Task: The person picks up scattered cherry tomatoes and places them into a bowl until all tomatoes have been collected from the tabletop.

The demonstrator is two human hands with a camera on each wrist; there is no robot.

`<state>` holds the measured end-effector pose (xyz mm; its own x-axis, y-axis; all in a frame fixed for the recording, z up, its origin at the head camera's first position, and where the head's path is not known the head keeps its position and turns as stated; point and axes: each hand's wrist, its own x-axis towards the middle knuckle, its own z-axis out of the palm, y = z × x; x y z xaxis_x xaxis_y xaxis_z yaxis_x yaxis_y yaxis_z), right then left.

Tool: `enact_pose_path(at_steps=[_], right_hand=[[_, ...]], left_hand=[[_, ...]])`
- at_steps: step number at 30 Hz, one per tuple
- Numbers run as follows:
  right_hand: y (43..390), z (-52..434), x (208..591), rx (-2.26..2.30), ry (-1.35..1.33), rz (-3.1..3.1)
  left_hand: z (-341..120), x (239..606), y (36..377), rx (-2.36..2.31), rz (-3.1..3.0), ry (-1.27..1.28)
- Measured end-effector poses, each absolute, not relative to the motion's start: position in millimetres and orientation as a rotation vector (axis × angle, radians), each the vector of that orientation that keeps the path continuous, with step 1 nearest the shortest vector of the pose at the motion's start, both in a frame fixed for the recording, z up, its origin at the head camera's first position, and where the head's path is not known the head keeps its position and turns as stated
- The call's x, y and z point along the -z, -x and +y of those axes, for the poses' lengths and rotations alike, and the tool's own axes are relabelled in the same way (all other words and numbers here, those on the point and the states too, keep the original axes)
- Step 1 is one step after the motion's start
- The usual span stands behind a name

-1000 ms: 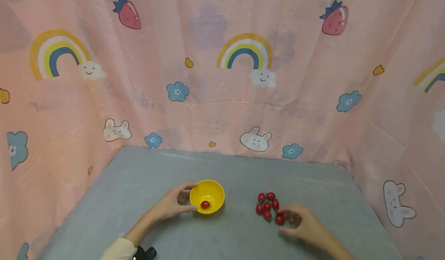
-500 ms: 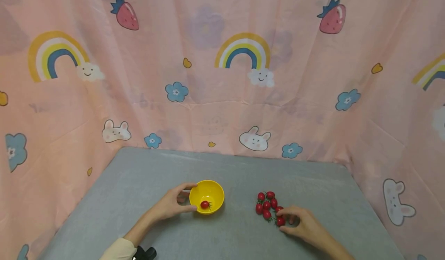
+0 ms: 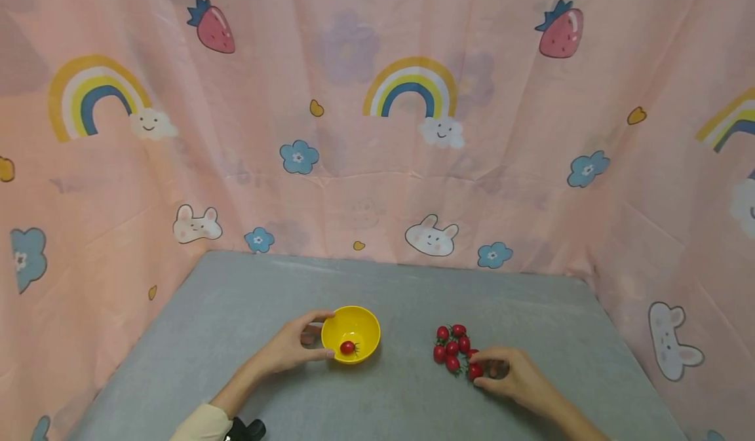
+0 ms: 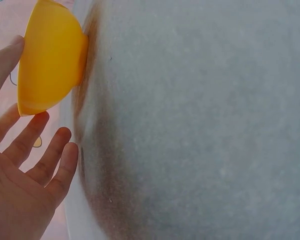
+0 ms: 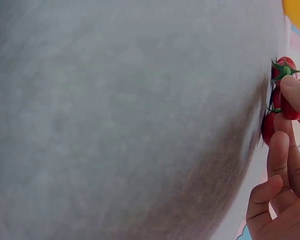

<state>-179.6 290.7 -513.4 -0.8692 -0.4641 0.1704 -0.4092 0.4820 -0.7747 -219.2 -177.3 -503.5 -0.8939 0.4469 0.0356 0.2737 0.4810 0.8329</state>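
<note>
A yellow bowl (image 3: 364,319) stands on the grey table, with one cherry tomato (image 3: 348,347) inside it. My left hand (image 3: 323,335) holds the bowl's left side between thumb and index finger; in the left wrist view the bowl (image 4: 47,60) shows from outside, with my other fingers (image 4: 50,155) spread below it. To the right lies a cluster of several cherry tomatoes (image 3: 452,348). My right hand (image 3: 476,369) pinches the nearest tomato (image 3: 475,372) of that cluster between thumb and index finger. The right wrist view shows that tomato (image 5: 289,107) under my fingertips (image 5: 279,150).
The grey table (image 3: 413,290) runs back to a pink printed curtain (image 3: 377,166) that closes it in behind and on both sides. A small black object (image 3: 246,429) shows at my left sleeve by the front edge.
My right hand has drawn in a little toward the cluster and its thumb and index finger have closed on the nearest tomato. The left hand and the bowl have not moved.
</note>
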Motion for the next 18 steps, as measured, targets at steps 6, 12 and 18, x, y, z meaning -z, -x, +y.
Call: enact_pose_path(at_steps=[6, 12, 18], right_hand=[[180, 291, 513, 1.368, 0.726, 2.62], [180, 290, 512, 1.388, 0.731, 2.606], [184, 282, 504, 1.41, 0.742, 2.588]], left_hand=[[-177, 503, 219, -1.374, 2.54, -0.618], [-177, 504, 220, -1.374, 2.537, -0.62], [-177, 503, 220, -1.373, 2.542, -0.616]])
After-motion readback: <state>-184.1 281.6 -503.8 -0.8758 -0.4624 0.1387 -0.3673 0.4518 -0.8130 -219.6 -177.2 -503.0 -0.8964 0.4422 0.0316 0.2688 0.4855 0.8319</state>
